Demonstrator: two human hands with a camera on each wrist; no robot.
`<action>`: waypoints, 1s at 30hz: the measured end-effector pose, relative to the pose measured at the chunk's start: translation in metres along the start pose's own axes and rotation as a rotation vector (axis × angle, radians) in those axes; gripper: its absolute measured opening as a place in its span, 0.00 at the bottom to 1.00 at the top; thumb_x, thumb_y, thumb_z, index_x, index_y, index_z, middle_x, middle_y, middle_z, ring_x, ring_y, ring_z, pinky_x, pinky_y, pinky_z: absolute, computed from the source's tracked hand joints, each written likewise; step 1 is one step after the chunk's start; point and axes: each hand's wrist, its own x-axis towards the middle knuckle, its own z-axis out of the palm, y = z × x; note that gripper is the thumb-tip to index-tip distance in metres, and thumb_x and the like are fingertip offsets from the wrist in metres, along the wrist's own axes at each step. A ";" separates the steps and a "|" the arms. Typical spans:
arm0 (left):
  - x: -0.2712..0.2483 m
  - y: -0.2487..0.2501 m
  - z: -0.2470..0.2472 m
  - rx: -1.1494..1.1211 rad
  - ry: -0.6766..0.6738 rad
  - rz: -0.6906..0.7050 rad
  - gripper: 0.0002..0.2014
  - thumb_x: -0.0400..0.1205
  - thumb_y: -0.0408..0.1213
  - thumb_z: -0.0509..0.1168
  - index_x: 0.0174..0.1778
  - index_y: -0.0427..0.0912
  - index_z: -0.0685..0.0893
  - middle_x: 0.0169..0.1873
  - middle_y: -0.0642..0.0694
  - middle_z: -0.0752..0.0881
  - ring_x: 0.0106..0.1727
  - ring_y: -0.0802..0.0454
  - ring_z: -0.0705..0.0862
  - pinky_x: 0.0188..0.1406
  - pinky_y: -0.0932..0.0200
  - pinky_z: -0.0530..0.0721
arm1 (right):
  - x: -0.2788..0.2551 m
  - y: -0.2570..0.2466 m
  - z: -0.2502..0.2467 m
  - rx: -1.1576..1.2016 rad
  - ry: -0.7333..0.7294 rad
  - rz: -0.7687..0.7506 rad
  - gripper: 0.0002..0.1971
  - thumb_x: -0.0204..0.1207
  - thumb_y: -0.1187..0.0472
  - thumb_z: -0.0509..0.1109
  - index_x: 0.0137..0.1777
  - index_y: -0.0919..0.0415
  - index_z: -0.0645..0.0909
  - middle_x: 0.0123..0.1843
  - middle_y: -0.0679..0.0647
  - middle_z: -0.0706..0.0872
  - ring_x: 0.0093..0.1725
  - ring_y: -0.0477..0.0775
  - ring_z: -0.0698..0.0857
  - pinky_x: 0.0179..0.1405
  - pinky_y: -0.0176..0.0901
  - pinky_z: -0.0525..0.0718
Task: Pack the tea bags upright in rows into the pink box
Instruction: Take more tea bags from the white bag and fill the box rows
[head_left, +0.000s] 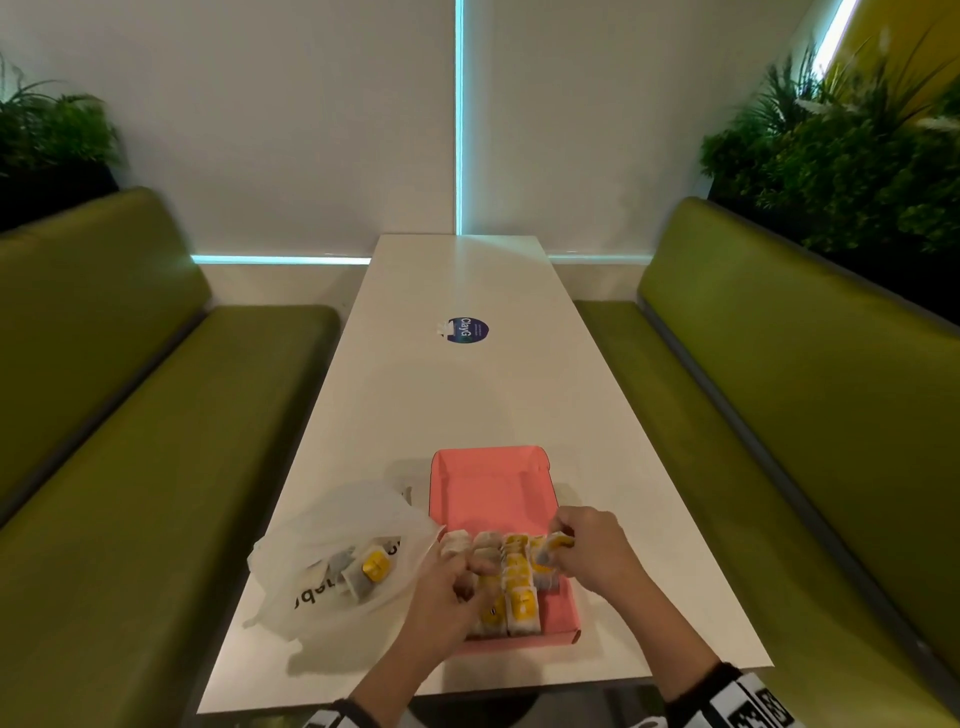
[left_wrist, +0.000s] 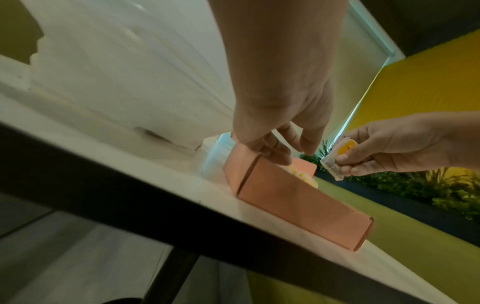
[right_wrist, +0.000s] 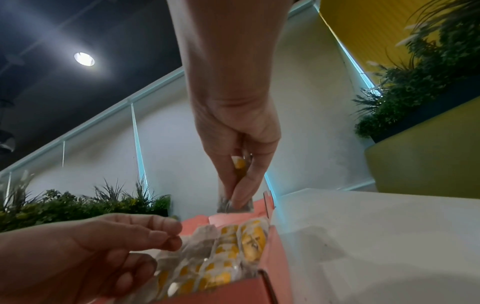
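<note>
Plastic bag (head_left: 332, 551) at left, loose tea bags inside, print unreadable. My left hand (head_left: 447, 597), fingers curled, rests on the rows of tea bags (head_left: 511, 582) standing in the near half of the pink box (head_left: 488, 483). My right hand (head_left: 592, 556) pinches one tea bag (left_wrist: 335, 158) above the right row. Light, soft, crushable, I reckon; hold by the edges. Table sticker (head_left: 467, 330) reads "ClayG".

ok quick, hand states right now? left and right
Left hand: fingers curled over the packed tea bags in the pink box; a grip cannot be told.
Right hand: pinching one tea bag above the box.
</note>
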 end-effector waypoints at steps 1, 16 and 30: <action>0.000 -0.004 0.002 0.029 -0.002 0.012 0.06 0.74 0.34 0.73 0.43 0.49 0.85 0.34 0.53 0.78 0.35 0.59 0.77 0.36 0.73 0.74 | 0.000 0.001 0.003 -0.044 -0.005 0.008 0.07 0.68 0.70 0.66 0.35 0.56 0.77 0.38 0.54 0.83 0.42 0.56 0.83 0.35 0.39 0.78; -0.006 -0.019 0.008 0.246 -0.080 0.149 0.21 0.63 0.28 0.66 0.36 0.66 0.79 0.34 0.59 0.77 0.30 0.61 0.75 0.32 0.74 0.72 | -0.003 0.003 0.049 -0.731 -0.012 -0.158 0.12 0.78 0.69 0.60 0.52 0.56 0.83 0.54 0.55 0.86 0.61 0.57 0.79 0.60 0.51 0.69; -0.005 -0.027 0.010 0.277 -0.034 0.204 0.23 0.64 0.28 0.74 0.34 0.67 0.79 0.39 0.68 0.79 0.36 0.66 0.78 0.33 0.78 0.71 | 0.003 0.021 0.050 -0.331 0.170 -0.058 0.17 0.72 0.68 0.63 0.60 0.54 0.71 0.63 0.51 0.74 0.63 0.54 0.73 0.58 0.45 0.73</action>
